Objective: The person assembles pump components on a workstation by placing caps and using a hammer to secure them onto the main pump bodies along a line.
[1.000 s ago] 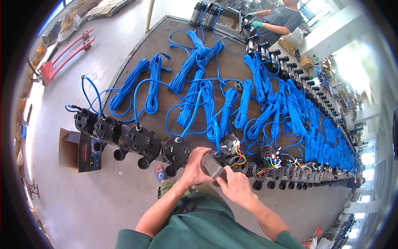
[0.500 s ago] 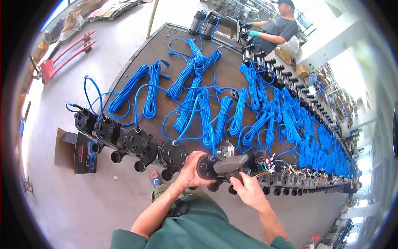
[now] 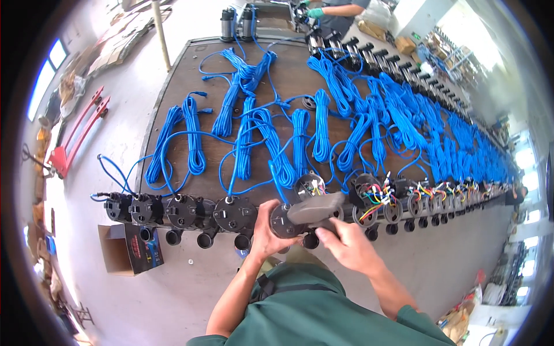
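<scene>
My left hand (image 3: 264, 235) wraps round the black top cover of a pump (image 3: 280, 221) at the table's near edge. A blue cable rises from that cover. In my right hand (image 3: 353, 247) is the handle of a grey-headed mallet (image 3: 316, 209). The mallet head lies over the cover's right side and hides part of it; I cannot tell whether they touch. Left of my hands stand several pumps with black covers on, the nearest being a covered pump (image 3: 235, 213). To the right, an open pump (image 3: 369, 202) shows coloured wires.
Bundled blue cables (image 3: 244, 138) lie across the brown table (image 3: 202, 63). Another row of pumps (image 3: 381, 60) lines its far side, where a person's gloved hand (image 3: 315, 12) shows. An open cardboard box (image 3: 118, 249) and a red pallet jack (image 3: 72, 138) are on the floor at left.
The view has shifted, so the far person is now mostly cut off. My left hand still holds the pump, and the mallet stays over its cover.
</scene>
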`<state>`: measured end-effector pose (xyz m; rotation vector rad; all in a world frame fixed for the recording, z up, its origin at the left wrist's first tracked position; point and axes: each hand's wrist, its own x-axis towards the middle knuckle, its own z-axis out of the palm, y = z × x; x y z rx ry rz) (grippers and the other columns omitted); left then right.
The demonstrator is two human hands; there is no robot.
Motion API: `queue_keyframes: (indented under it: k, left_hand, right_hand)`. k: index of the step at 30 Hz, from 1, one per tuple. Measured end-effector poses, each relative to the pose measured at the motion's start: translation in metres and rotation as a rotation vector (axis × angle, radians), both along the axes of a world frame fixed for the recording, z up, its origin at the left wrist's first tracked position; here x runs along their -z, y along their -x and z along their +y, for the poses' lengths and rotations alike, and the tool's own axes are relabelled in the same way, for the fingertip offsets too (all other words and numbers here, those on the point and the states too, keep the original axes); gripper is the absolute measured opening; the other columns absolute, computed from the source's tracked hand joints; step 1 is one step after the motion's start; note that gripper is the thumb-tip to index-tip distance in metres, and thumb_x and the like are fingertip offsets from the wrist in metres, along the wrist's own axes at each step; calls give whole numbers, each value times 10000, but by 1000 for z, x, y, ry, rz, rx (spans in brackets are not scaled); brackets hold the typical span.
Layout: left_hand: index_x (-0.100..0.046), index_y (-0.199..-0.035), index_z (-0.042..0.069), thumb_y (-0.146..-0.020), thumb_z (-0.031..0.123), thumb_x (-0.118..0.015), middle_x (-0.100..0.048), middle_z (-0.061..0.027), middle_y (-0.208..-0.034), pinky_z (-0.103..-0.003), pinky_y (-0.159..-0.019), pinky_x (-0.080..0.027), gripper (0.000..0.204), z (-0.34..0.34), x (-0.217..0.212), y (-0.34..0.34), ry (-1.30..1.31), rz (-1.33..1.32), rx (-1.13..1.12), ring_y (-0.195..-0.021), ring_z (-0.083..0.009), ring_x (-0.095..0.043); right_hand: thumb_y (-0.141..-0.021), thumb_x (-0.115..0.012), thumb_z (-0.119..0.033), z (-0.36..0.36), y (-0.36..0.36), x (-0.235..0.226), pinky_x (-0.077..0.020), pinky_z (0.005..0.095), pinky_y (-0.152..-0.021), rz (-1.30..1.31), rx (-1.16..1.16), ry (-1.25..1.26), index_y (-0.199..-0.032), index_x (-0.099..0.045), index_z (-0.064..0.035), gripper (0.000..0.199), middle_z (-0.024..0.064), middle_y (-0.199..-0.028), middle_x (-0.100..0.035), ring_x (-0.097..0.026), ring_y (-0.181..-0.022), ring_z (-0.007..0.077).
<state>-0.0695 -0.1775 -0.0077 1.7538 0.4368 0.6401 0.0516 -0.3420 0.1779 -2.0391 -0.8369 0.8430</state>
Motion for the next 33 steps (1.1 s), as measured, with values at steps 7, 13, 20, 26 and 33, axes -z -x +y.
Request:
queue_keyframes:
  k: [7, 13, 20, 26, 33]
  left_hand:
    - [-267, -1571, 5, -637, 228, -985, -430, -242, -1534, -466, -1160, -396, 1199, -56, 44, 45, 70, 435, -117, -1399, -362, -470]
    - [-633, -1278, 33, -734, 215, -910, -673, -130, -1196, -460, -964, -522, 637, -65, 102, 40, 289, 568, 40, -1112, -279, -653]
    - [-689, -1270, 99, -803, 255, -810, -716, -82, -1221, -444, -978, -513, 507, -79, 156, 29, 186, 521, -18, -1133, -273, -675]
    - [-650, -1229, 64, -768, 172, -825, -703, -63, -1092, -405, -924, -537, 505, -75, 165, 25, 70, 362, -67, -1011, -238, -663]
    - [-662, -1181, 73, -774, 139, -813, -701, -56, -1045, -391, -857, -548, 439, -68, 135, 23, 469, 368, -25, -952, -211, -662]
  right_hand:
    - [-1004, -693, -352, -24, -4, 50, -492, 526, -558, -307, -48, 217, -923, -609, 10, 381, 222, -683, -661, -667, -656, 450]
    - [-1017, -704, -290, -46, -14, 40, -459, 385, -535, 141, 229, -42, -948, -660, 32, 333, 107, -643, -653, -609, -566, 165]
    - [-1042, -682, -325, -93, 11, 94, -444, 284, -530, 494, 356, 2, -883, -628, -13, 354, 2, -697, -605, -544, -578, 84]
    - [-1110, -557, -359, -100, 8, 102, -393, 255, -492, 795, 427, -71, -918, -592, -28, 384, -15, -675, -530, -485, -538, 68]
    - [-1100, -571, -371, -73, 20, 135, -326, 251, -469, 1026, 447, 31, -879, -545, -84, 363, -71, -665, -449, -394, -529, 40]
